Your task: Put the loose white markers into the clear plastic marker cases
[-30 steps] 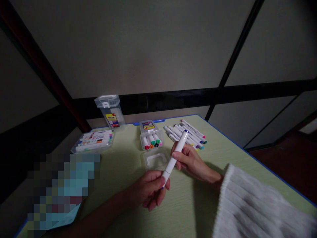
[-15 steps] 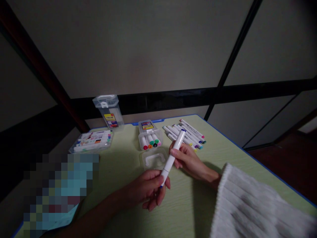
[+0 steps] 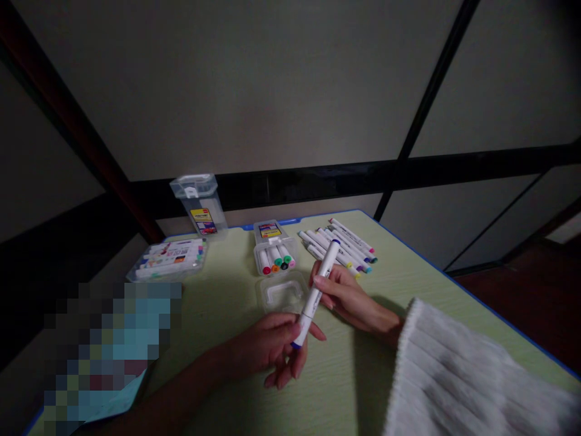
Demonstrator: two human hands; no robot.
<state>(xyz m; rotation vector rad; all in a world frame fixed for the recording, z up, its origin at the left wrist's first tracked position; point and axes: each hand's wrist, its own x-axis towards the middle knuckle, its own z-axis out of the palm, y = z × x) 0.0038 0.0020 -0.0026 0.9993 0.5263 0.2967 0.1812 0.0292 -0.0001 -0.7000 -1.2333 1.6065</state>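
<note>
A white marker with dark blue ends slants between my two hands above the table. My left hand pinches its lower end between thumb and fingers. Around its upper half, the thumb and fingers of my right hand are closed. Dark printing shows along the barrel. Beyond my hands lies a clear marker case holding several markers with coloured ends. Its see-through lid lies in front of it, partly behind my left hand. Several loose white markers lie side by side past my right hand.
An upright clear case with a yellow label stands at the back left. In front of it rests a flat clear pack of markers. A pixelated light-blue item lies at the left. The pale green table has a blue edge.
The marker has turned about its length, so printing now shows on the barrel that was plain white. My left fingers have shifted at its lower end; both hands stay on it.
</note>
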